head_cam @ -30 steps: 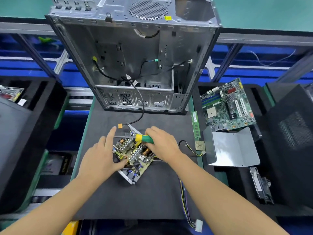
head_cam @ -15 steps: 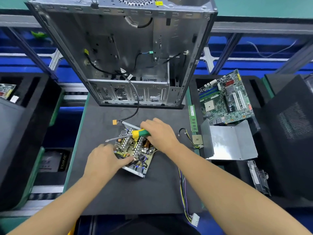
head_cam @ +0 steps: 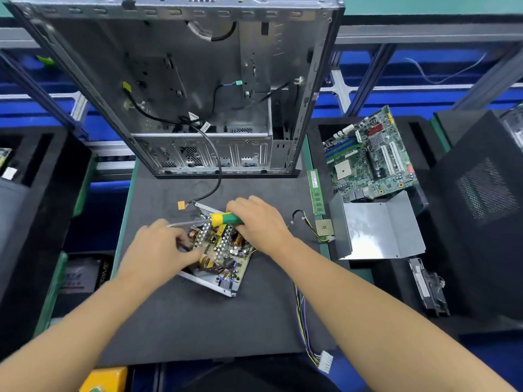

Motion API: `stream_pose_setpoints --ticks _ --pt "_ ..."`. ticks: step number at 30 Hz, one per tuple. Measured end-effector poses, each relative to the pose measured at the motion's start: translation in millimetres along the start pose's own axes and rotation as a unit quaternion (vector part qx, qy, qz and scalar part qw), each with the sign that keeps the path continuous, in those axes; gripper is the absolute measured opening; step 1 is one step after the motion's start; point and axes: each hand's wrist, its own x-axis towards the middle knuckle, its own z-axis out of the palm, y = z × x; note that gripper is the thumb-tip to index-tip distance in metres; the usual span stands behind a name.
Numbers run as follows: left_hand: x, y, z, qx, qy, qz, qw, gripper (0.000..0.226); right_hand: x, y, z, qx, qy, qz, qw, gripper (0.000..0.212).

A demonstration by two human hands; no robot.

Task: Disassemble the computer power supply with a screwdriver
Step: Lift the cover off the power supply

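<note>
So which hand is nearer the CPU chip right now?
Right. The right hand, gripping the screwdriver over the power supply, is next to the CPU, with some mat between them. The left hand holds the power supply's opposite side, farther away.

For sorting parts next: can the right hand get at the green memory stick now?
Probably yes: only bare mat separates the right hand from the memory stick, but that hand grips the screwdriver.

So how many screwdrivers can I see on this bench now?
1: the green-and-yellow screwdriver, gripped by the right hand above the open power supply. Others could be hidden in the black trays.
</note>
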Motion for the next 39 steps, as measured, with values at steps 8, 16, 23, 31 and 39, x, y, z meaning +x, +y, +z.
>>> stream_pose_setpoints --ticks 8,16,23,31,39 --pt "10 -26 -2 0.008 0.048 0.027 0.998 0.017 1 3 1 0.058 0.016 0.004 0.998 0.021" --pt "-2 -23 22 0.146 0.121 0.044 0.981 0.023 -28 4 3 0.188 0.123 0.150 0.963 0.022" --pt "1 -9 20 0.088 0.051 0.140 0.985 0.026 -50 4 -4 0.200 0.080 0.265 0.940 0.029" --pt "11 42 19 -0.404 -0.035 0.086 0.910 0.016 -35 -40 -14 0.271 -0.038 0.175 0.946 0.030" --pt "21 21 21 -0.391 0.038 0.056 0.918 0.042 -59 -36 -9 0.246 0.000 0.175 0.953 0.023"
